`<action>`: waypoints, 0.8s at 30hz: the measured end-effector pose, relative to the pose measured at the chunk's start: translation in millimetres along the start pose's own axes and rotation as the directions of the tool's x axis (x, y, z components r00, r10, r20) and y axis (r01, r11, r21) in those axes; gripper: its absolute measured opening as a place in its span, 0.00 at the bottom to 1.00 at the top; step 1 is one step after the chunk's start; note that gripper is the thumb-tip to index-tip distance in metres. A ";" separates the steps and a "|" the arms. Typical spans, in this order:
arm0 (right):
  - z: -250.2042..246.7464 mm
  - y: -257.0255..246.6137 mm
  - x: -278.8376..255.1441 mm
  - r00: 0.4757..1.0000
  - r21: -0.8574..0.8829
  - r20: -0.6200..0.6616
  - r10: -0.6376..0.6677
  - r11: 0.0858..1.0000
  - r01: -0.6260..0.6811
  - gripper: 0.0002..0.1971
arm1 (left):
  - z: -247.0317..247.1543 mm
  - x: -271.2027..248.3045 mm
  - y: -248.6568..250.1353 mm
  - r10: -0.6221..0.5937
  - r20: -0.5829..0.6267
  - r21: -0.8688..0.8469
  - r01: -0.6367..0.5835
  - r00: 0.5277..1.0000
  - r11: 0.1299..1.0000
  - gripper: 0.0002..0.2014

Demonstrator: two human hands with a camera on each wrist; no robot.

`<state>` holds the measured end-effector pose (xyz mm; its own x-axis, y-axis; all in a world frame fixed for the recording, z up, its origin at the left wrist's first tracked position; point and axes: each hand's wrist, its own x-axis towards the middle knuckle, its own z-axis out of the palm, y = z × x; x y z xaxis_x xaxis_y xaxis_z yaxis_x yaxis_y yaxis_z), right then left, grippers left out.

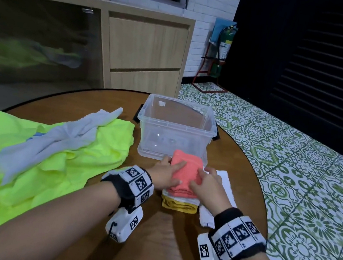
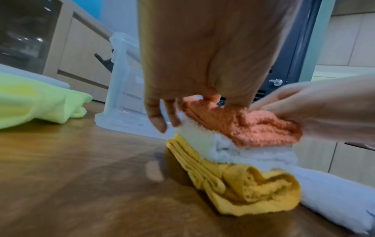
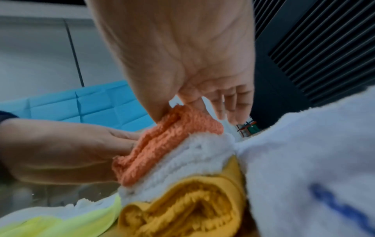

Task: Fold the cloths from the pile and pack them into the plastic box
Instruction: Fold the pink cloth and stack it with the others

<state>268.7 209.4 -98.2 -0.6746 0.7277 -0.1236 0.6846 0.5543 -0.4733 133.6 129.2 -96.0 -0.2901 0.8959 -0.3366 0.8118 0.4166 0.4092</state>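
Three folded cloths are stacked on the table just in front of the clear plastic box (image 1: 175, 128): an orange cloth (image 1: 184, 175) on top, a white one (image 2: 233, 150) in the middle, a yellow one (image 1: 178, 207) at the bottom. My left hand (image 1: 169, 171) rests on the orange cloth's left side, index finger straight along the top, the other fingers (image 2: 156, 118) reaching down beside the stack. My right hand (image 1: 205, 181) pinches the orange cloth's right edge, thumb on top and fingers (image 3: 229, 104) behind it. The box looks empty.
A neon yellow-green cloth (image 1: 52, 157) with a grey cloth (image 1: 59, 138) on it covers the left of the round wooden table (image 1: 151, 237). A flat white towel (image 1: 226, 186) lies under my right hand. A wooden cabinet (image 1: 144, 53) stands behind, and tiled floor (image 1: 293, 169) lies to the right.
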 end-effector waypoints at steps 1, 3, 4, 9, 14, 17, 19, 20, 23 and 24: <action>-0.1 -1.1 -1.4 0.999 -0.031 -0.022 -0.042 0.999 0.041 0.27 | 2.6 -0.4 -0.9 -0.003 -0.031 0.047 0.004 1.000 0.999 0.34; -1.8 -4.0 -2.5 0.985 -0.095 -0.046 -0.165 0.983 0.160 0.31 | 3.7 -3.8 -2.6 0.028 -0.085 0.206 -0.010 0.996 0.979 0.33; -1.9 -5.3 -1.4 0.976 -0.143 -0.004 -0.217 0.966 0.214 0.31 | 3.4 -4.9 -4.4 0.052 -0.102 0.291 -0.020 0.993 0.956 0.33; 5.8 -4.7 9.9 0.922 -0.296 0.343 -0.177 0.912 0.285 0.30 | 4.9 -0.5 -13.3 0.033 0.036 0.387 -0.044 0.999 0.921 0.31; 14.6 -4.9 14.9 0.923 -0.345 0.356 -0.147 0.897 0.275 0.30 | 6.4 2.6 -17.7 0.031 0.036 0.356 -0.041 0.999 0.934 0.31; 10.2 -7.9 12.5 0.924 -0.359 0.364 -0.119 0.897 0.257 0.30 | 4.9 -15.3 -21.4 0.062 -0.030 0.296 -0.050 0.998 0.954 0.30; 5.0 -11.8 10.6 0.925 -0.381 0.366 -0.099 0.891 0.246 0.29 | 3.6 -37.1 -32.1 0.062 -0.071 0.246 -0.042 0.996 0.968 0.29; 2.6 -14.3 9.9 0.930 -0.397 0.357 -0.091 0.886 0.239 0.29 | 2.5 -50.2 -41.3 0.046 -0.090 0.232 -0.024 0.995 0.972 0.29; -3.4 -29.4 7.0 0.962 -0.456 0.246 -0.119 0.862 0.223 0.27 | -9.8 -95.1 -83.8 -0.057 -0.198 0.215 0.100 0.979 0.971 0.23; -3.7 -39.4 4.2 0.969 -0.480 0.184 -0.162 0.846 0.233 0.25 | -16.6 -111.0 -100.8 -0.105 -0.251 0.208 0.159 0.962 0.965 0.21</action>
<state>239.9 192.0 -76.9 -0.8159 0.5413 -0.2032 0.5547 0.8320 -0.0109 75.5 -9.7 -85.8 -0.4913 0.8573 -0.1538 0.8426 0.5125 0.1654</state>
